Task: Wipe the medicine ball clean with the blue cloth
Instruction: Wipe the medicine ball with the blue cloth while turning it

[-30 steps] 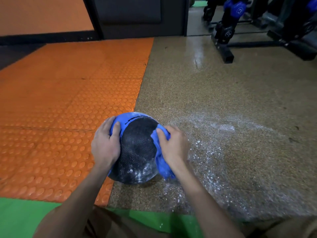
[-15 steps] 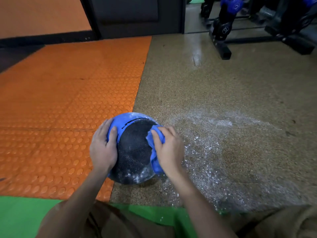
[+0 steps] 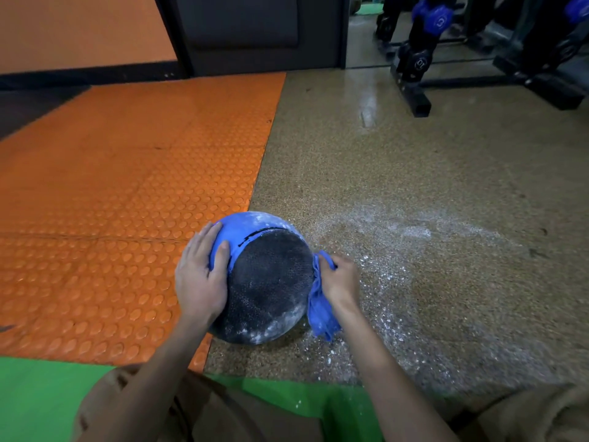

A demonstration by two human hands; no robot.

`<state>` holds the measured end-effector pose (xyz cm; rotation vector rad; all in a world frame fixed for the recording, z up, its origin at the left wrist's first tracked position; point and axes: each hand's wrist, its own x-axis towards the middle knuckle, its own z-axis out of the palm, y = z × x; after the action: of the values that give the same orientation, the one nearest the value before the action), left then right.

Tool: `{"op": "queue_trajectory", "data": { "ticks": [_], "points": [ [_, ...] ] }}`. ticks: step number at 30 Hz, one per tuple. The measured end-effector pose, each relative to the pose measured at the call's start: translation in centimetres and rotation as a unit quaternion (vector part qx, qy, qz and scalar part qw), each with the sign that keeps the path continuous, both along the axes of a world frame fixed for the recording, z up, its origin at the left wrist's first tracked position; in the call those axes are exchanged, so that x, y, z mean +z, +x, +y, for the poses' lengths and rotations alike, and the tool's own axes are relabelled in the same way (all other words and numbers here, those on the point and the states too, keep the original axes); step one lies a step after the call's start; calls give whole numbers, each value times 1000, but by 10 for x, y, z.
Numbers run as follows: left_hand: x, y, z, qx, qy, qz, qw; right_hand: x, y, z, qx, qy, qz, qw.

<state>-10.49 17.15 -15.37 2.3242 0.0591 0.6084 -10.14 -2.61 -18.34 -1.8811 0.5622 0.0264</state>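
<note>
The medicine ball [image 3: 267, 282] rests at the edge of the orange mat [image 3: 127, 202], left hand [image 3: 200, 275] spread flat at its 9 o'clock, right hand [image 3: 342, 279] clutching the blue cloth [image 3: 320, 307] against its 3 o'clock, white dust showing toward 6.

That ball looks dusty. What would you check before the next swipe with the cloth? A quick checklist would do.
1. Ball steadied: ok. The left hand lies flat on the left side of the medicine ball.
2. Cloth held: ok. The right hand grips the bunched blue cloth.
3. Cloth on ball: ok, pressed at its right edge.
4. Ball clean: not ok. White residue clings to its lower part.
5. Floor beside it clean: not ok, with spilled powder to the right.
6. Cloth's wiping face clean: cannot tell, hidden.
</note>
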Motion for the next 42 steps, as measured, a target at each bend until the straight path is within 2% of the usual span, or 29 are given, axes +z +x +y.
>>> {"op": "queue_trajectory", "data": {
  "ticks": [1, 3, 6, 7, 8, 10, 12, 14, 16, 19, 21, 23, 26, 28, 29, 31, 34, 35, 36, 37, 38, 40, 41, 42],
  "points": [
    [-1, -1, 0, -2, 0, -1, 1000, 4, -1, 3, -9, -12, -13, 1000],
    [-1, -1, 0, 0, -5, -4, 1000, 19, -4, 18, 3, -84, -121, 989],
    [-4, -1, 5, -3, -18, 0, 1000, 44, -8, 44, 77, -216, -294, 928],
    [-4, 0, 7, -6, -23, -1, 1000, 46, -5, 47, 75, -242, -319, 913],
    [-5, 0, 8, -8, -29, -1, 1000, 46, -1, 45, 65, -242, -320, 914],
    [-3, 2, 8, 1, -34, 6, 999, 34, 9, 32, 59, -180, -243, 951],
    [-2, 4, 6, 9, -30, 11, 999, 22, 19, 14, 49, -67, -106, 991],
    [0, 5, 4, 3, -22, 9, 1000, 18, 23, 2, 43, -38, -22, 998],
    [2, 7, 2, 0, -15, 12, 1000, 28, 23, 4, 51, -111, -19, 992],
    [1, 6, 3, 6, -15, 9, 1000, 51, 13, 24, 97, -212, -136, 963],
    [-1, 4, 4, 10, -25, 9, 1000, 54, 7, 32, 114, -229, -200, 946],
    [-2, 3, 5, 16, -40, 12, 999, 39, 8, 26, 84, -162, -199, 963],
    [-2, 6, 7, 22, -50, 16, 998, 9, 15, 5, 29, -30, -68, 997],
    [-1, 9, 6, 19, -54, 17, 998, 0, 10, 1, 13, 10, -1, 1000],
    [0, 11, 5, 19, -54, 19, 998, 0, 5, 4, 5, -4, -15, 1000],
    [0, 15, 4, 23, -49, 23, 998, 8, -9, 20, -1, -109, -134, 985],
    [2, 16, 4, 34, -49, 30, 998, 22, -33, 50, 33, -257, -342, 903],
    [2, 16, 4, 37, -52, 34, 997, 18, -35, 53, 41, -277, -378, 883],
    [2, 15, 3, 37, -54, 35, 997, 13, -33, 50, 39, -276, -391, 877],
    [2, 15, 3, 36, -53, 34, 997, 5, -29, 44, 23, -256, -376, 890],
    [2, 13, 2, 34, -50, 32, 998, -2, -24, 37, -1, -216, -329, 919],
    [4, 13, -2, 44, -41, 31, 998, -16, -15, 19, -34, -82, -179, 980],
    [5, 12, -3, 52, -39, 34, 997, -20, -13, 13, -37, -37, -109, 993],
    [5, 12, -6, 56, -35, 37, 997, -19, -12, 10, -33, -36, -80, 996]
  ]
}}
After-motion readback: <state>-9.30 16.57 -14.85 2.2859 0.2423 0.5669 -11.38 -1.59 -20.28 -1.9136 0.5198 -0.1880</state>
